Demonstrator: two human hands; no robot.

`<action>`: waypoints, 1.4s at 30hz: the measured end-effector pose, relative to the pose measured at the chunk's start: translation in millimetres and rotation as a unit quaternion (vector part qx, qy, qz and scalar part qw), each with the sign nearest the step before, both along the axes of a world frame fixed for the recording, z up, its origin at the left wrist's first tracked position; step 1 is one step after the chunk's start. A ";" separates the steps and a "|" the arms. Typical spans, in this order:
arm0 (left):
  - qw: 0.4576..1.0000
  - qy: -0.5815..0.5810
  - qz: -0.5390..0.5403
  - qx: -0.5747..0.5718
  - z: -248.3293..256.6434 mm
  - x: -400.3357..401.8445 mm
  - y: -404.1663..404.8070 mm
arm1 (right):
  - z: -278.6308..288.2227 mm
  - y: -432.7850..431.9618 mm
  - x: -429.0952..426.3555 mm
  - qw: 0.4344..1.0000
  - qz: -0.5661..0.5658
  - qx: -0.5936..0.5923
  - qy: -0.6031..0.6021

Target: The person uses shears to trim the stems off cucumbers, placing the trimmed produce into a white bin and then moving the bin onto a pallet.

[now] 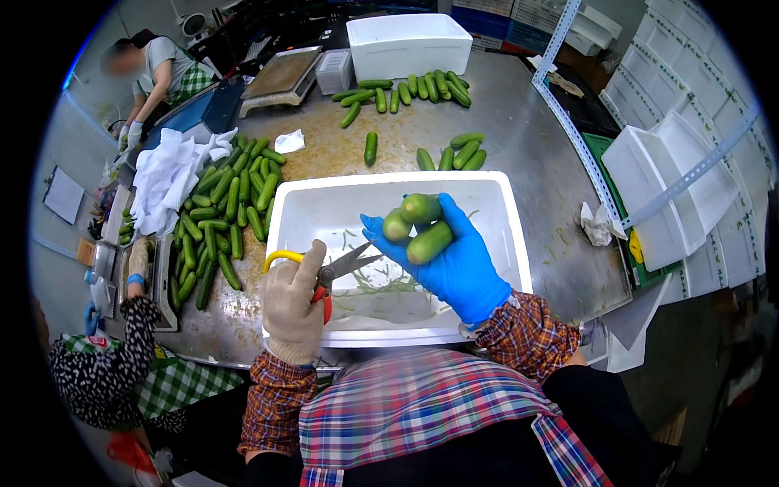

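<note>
In a beige knit glove, my left hand (293,301) grips scissors (331,274) with red and yellow handles. Their blades are spread and point right, close to the blue fingertips of my other hand. My right hand (456,274), gloved in blue, cradles three small cucumbers (426,219) with their ends turned up. Both hands are over a white foam box (514,255). Thin green trimmings (389,283) lie scattered on the box's floor.
A large heap of cucumbers (225,201) lies left on the metal table (548,182), beside white cloths (167,176). More cucumbers (432,85) sit before another foam box (408,52) and a scale (283,76). Two co-workers (103,377) are at the left. A perforated metal post (557,42) stands right.
</note>
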State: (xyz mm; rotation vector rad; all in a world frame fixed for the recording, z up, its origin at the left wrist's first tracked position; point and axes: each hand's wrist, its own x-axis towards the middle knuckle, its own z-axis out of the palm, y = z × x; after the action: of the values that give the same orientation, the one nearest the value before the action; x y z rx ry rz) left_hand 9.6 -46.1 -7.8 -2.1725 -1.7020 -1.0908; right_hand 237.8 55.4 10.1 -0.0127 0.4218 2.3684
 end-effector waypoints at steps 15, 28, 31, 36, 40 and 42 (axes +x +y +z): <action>0.992 0.104 0.032 -0.058 32.4 1.3 -4.1 | -2.2 -14.4 5.7 0.988 -0.029 0.069 -0.133; 0.988 0.135 0.009 -0.079 47.0 -2.8 -8.1 | -8.3 -19.7 4.6 0.989 -0.028 0.072 -0.128; 0.987 0.141 0.004 -0.077 47.6 -3.7 -9.4 | -7.6 -22.3 4.3 0.994 -0.019 0.049 -0.092; 0.988 0.143 0.009 -0.059 43.9 -4.5 -11.0 | -9.1 -25.4 1.5 0.993 -0.027 0.051 -0.102; 0.988 0.142 0.009 -0.057 42.1 -5.6 -10.3 | -8.8 -25.9 0.1 0.994 -0.025 0.040 -0.100; 0.989 0.138 0.005 -0.056 40.9 -6.2 -10.5 | -8.3 -27.0 -0.6 0.994 -0.027 0.036 -0.104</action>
State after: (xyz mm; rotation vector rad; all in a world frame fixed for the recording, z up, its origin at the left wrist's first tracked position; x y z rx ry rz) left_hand 3.4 -56.5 33.0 -2.2536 -1.6801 -0.6689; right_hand 237.2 28.4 1.8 -0.2096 0.2329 2.2988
